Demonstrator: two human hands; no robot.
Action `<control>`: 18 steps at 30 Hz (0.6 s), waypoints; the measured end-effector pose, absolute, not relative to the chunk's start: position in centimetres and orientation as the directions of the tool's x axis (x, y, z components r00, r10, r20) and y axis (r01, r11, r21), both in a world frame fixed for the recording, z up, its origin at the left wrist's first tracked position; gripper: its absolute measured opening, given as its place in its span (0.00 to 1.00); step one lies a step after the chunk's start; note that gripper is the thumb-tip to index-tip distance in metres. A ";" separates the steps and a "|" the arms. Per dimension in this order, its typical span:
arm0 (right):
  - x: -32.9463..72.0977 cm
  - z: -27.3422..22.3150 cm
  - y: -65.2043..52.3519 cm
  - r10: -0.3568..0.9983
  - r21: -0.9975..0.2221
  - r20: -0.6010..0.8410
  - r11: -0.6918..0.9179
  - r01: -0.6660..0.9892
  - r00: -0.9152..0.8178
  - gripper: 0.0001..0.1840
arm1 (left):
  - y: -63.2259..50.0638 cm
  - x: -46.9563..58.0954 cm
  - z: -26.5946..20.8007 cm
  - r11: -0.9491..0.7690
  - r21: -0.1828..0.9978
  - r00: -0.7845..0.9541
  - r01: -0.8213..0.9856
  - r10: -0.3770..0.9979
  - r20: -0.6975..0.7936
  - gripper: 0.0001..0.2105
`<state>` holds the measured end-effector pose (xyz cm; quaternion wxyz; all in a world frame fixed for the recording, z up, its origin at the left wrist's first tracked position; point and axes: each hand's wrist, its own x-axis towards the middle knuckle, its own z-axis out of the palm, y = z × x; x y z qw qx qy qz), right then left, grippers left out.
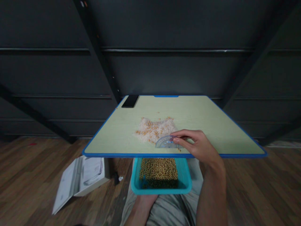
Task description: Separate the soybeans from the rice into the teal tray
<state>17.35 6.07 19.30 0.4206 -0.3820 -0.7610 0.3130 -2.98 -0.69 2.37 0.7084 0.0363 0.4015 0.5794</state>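
My right hand [195, 144] pinches a clear plastic protractor [164, 142] near its right end. The protractor lies low over the table at the front edge of a pile of white rice grains [164, 128] mixed with yellow soybeans [150, 127]. A stray bean [179, 150] rests just below the protractor. Below the table edge, a turquoise basket [189, 179] stands over my lap with many soybeans [160, 169] inside. My left hand [147, 198] reaches under the basket's near side; its fingers are hidden.
The folding table [199, 116] has a pale green top and blue rim. A black phone [130, 101] lies at its far left. On the wooden floor to the left are an open white box [92, 172] and a small black object [116, 178]. A dark panelled wall [176, 72] rises behind.
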 end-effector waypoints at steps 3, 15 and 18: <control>17.3 19.3 6.1 0.848 -0.797 0.395 0.508 0.327 -0.354 0.09 | -0.8 -3.0 2.9 0.309 0.442 -0.044 -0.842 0.777 -0.628 0.32; 17.3 19.3 5.9 0.863 -0.849 0.299 0.435 0.301 -0.407 0.09 | -0.7 -2.2 5.5 0.334 0.350 -0.023 -0.875 0.694 -0.720 0.26; 17.1 19.3 5.9 0.866 -0.851 0.294 0.431 0.302 -0.405 0.09 | -0.7 -2.1 5.6 0.362 0.378 -0.007 -0.852 0.714 -0.700 0.26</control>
